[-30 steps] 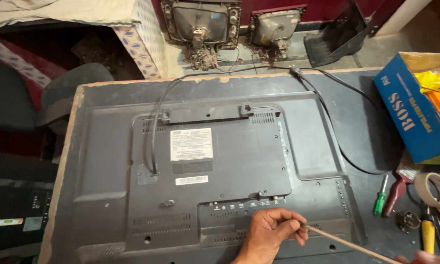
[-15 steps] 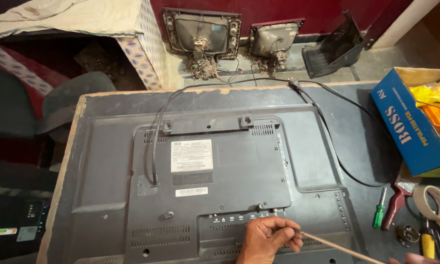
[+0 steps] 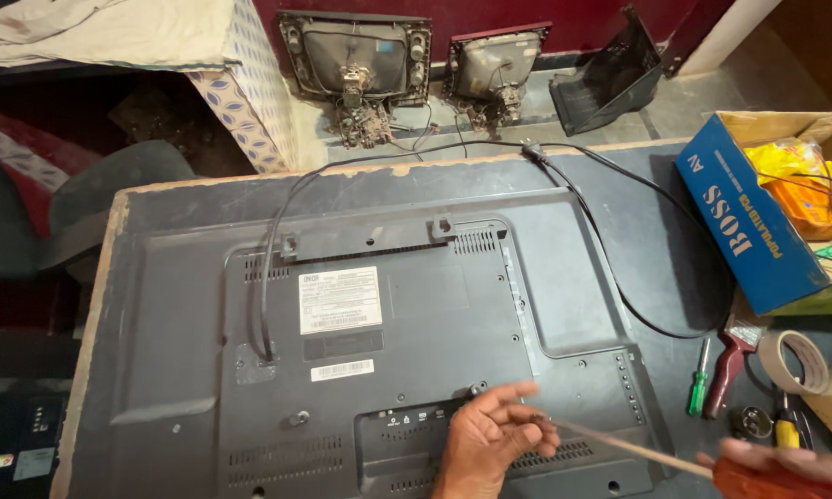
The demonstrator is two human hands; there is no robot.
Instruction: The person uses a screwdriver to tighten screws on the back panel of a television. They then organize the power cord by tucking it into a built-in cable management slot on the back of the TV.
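Screw-driving on the television back panel, frame centre on the counter: left hand fingers pinch the screwdriver shaft — right hand closed on its handle — next, steadier tip seating.

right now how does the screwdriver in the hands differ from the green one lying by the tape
The long screwdriver has a red handle gripped by the right hand, and the left hand steadies its long shaft near the tip over the TV back panel. The green screwdriver is much shorter and lies untouched on the dark table, beside a red-handled brush. Both have slim metal shafts.
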